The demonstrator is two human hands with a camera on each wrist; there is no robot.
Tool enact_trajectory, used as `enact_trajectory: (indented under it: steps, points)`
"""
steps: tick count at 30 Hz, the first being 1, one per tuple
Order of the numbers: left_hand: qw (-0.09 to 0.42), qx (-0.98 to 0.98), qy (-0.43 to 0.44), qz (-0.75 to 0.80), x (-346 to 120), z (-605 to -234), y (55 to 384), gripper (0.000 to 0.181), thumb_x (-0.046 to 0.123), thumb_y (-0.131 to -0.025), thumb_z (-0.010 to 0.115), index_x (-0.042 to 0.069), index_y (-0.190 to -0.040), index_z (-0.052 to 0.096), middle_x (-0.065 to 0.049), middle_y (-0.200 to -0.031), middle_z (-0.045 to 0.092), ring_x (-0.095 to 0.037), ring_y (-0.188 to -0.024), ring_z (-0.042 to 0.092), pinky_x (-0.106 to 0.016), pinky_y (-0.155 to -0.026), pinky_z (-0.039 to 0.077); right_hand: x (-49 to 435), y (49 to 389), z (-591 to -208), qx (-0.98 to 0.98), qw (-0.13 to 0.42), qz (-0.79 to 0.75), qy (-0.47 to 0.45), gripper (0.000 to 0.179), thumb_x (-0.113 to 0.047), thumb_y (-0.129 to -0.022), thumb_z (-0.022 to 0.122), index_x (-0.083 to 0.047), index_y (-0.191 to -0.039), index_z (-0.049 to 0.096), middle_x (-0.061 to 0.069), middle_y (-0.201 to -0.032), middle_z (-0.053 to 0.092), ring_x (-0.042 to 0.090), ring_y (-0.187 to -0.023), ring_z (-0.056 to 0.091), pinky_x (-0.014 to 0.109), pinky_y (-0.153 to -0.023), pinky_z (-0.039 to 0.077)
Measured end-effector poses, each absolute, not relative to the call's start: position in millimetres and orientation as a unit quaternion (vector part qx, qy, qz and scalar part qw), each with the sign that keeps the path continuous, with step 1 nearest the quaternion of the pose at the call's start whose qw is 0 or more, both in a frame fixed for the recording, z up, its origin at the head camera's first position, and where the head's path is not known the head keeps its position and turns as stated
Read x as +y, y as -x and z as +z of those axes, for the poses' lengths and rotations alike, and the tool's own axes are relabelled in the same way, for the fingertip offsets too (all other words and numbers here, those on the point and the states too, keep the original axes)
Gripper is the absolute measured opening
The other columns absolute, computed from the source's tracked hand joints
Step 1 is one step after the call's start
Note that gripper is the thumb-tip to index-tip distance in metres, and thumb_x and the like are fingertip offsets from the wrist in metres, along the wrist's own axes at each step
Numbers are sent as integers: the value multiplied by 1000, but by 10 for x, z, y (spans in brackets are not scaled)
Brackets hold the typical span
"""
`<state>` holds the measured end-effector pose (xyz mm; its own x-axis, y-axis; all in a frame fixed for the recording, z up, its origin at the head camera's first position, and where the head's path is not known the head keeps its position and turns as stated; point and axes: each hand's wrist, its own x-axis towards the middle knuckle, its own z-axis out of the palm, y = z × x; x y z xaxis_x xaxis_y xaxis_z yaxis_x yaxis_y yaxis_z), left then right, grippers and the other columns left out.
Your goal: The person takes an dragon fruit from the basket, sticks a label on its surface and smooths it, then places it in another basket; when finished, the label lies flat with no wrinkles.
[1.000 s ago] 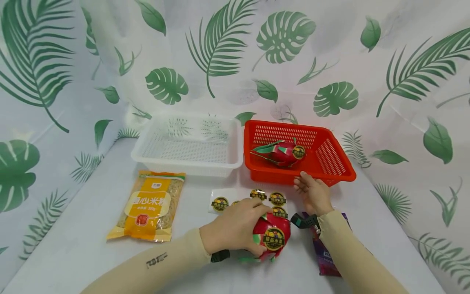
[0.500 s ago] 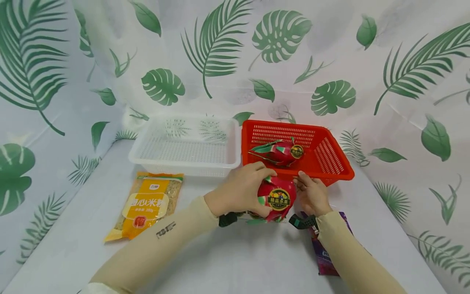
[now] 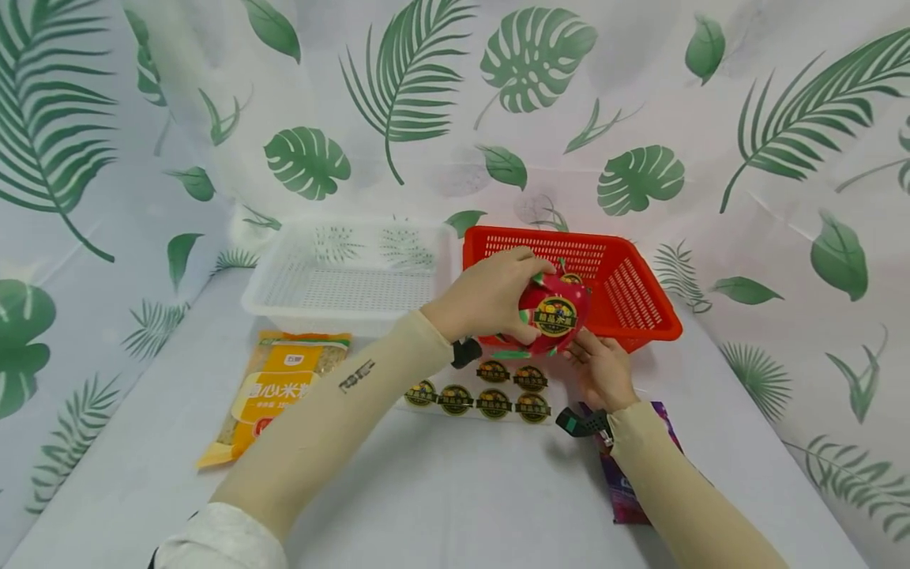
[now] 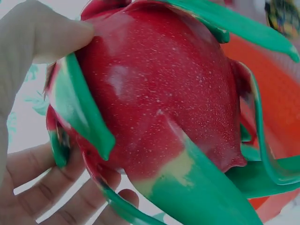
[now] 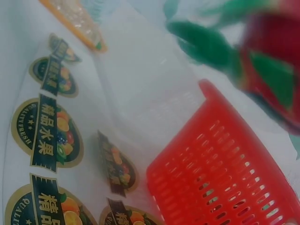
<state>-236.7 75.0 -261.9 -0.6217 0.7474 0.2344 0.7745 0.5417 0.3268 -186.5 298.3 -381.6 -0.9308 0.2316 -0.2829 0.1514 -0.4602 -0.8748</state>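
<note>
My left hand (image 3: 490,296) grips a red dragon fruit (image 3: 577,302) with green scales and a round black-and-gold sticker, holding it over the front rim of the red basket (image 3: 645,304). In the left wrist view the thumb presses one side of the dragon fruit (image 4: 159,79), with the fingers spread below. At that same rim, my right hand (image 3: 604,373) pinches the basket's edge, its fingertips just below the held fruit. A second dragon fruit (image 3: 571,277) inside the basket is mostly hidden behind the first. The right wrist view shows the slotted basket wall (image 5: 201,164).
A sheet of round fruit stickers (image 3: 494,403) lies before the baskets. Left of the red one stands a white basket (image 3: 348,316). A yellow bag of dry food (image 3: 280,379) lies at left, partly behind the left arm. Under the right forearm is a purple packet (image 3: 626,494).
My left hand has lifted the dragon fruit from the table near the sticker sheet, forward and up to the red basket's rim. The sheet is now uncovered. My right hand has stayed at the rim.
</note>
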Motion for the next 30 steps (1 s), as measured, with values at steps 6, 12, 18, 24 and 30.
enact_trajectory:
  steps: [6,12,18,24,30]
  points:
    - [23,-894,427,-136,951,-2517,2641,82,43,-82,85,18,-152,49,1,-142,57,-14,-127,54,-28,-109,52,2994,1886,-3809,-485,35,847,216,18,-18,-102,64,-10,-86,63,-1,-80,78,12,-72,69,23,-76,60]
    - [18,-899,423,-109,1160,-2532,2863,86,43,-83,85,20,-156,46,2,-145,55,-14,-127,54,-28,-109,52,3015,1890,-3803,-483,37,850,207,18,-17,-103,63,-10,-87,61,-1,-81,79,12,-71,71,23,-74,60]
    - [-7,-907,415,-75,1302,-2589,2984,84,41,-84,85,23,-156,45,2,-156,50,-15,-138,50,-32,-115,48,2991,1891,-3816,-486,50,850,196,19,-17,-102,63,-10,-85,60,-1,-79,79,12,-70,71,23,-74,60]
    - [-21,-904,424,-57,1416,-2639,3026,81,37,-86,84,23,-156,45,4,-156,50,-15,-142,48,-30,-120,42,2982,1881,-3833,-480,45,852,206,19,-18,-101,66,-10,-85,58,-1,-81,80,13,-70,72,23,-75,61]
    - [-48,-904,414,-96,1471,-2743,3060,83,32,-85,86,23,-156,45,4,-152,53,-12,-134,52,-29,-119,43,2980,1878,-3868,-494,48,845,201,18,-19,-102,64,-10,-89,55,-2,-81,80,11,-70,72,22,-74,60]
